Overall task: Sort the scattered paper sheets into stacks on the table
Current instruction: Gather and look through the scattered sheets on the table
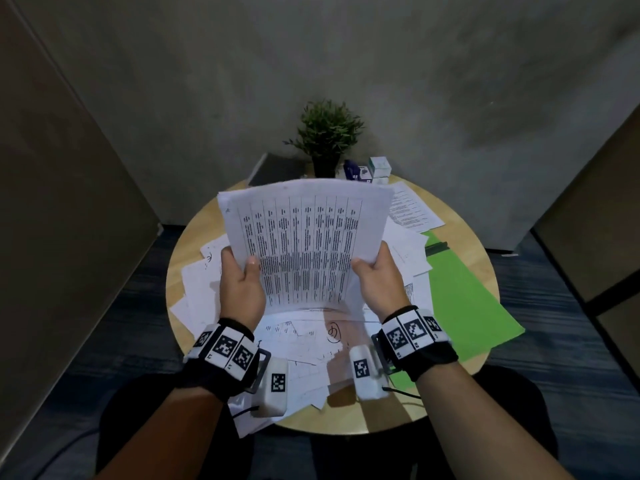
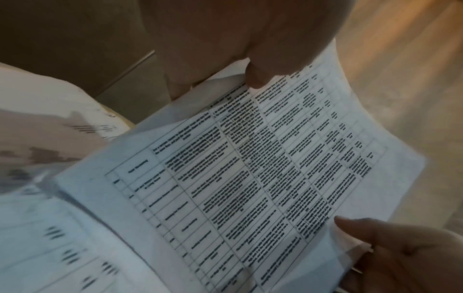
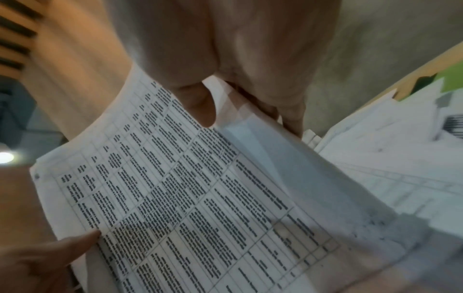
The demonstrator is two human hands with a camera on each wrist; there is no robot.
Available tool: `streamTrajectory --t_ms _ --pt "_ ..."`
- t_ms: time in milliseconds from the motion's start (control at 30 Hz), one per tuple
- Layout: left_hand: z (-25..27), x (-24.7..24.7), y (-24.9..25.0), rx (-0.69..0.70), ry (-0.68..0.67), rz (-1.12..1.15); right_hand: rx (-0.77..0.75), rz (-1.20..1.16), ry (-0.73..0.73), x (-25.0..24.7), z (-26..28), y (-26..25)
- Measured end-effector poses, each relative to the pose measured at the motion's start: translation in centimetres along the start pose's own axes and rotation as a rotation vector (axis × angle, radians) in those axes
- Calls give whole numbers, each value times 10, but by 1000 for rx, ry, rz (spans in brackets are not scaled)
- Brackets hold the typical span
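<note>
I hold a bundle of white sheets [image 1: 304,244] upright above the round table; the front sheet carries a printed table of dense text. My left hand [image 1: 240,268] pinches its left edge, thumb on the front and fingers behind. My right hand [image 1: 373,268] pinches the right edge the same way. In the left wrist view the sheets [image 2: 250,178] run from my left thumb [image 2: 255,79] to the right hand [image 2: 400,257]. The right wrist view shows the sheets [image 3: 188,198] under my right thumb [image 3: 200,107]. Scattered sheets [image 1: 204,292] lie overlapping on the table below.
The wooden table [image 1: 464,220] is small and round. A green folder [image 1: 464,299] lies open on its right side. A potted plant [image 1: 327,133], small boxes [image 1: 379,166] and a dark flat item [image 1: 273,168] stand at the back edge. Walls close in on all sides.
</note>
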State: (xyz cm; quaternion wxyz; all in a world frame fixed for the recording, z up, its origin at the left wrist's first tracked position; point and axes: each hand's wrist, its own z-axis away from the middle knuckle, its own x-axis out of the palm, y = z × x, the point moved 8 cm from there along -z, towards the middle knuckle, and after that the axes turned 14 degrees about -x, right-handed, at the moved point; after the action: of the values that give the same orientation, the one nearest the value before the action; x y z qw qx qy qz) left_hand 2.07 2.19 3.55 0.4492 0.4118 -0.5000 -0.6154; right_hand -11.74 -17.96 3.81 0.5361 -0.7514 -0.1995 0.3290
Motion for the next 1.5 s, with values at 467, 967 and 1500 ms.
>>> streamTrajectory --t_ms 467,967,1500 --pt "0 100 -30 -124 -146 -379 138 250 134 -87 -7 49" --pt "53 261 -85 -263 -571 -981 581 643 -3 -196 0 183" --pt "-26 94 -18 -187 -372 -519 211 576 -294 -77 -36 86"
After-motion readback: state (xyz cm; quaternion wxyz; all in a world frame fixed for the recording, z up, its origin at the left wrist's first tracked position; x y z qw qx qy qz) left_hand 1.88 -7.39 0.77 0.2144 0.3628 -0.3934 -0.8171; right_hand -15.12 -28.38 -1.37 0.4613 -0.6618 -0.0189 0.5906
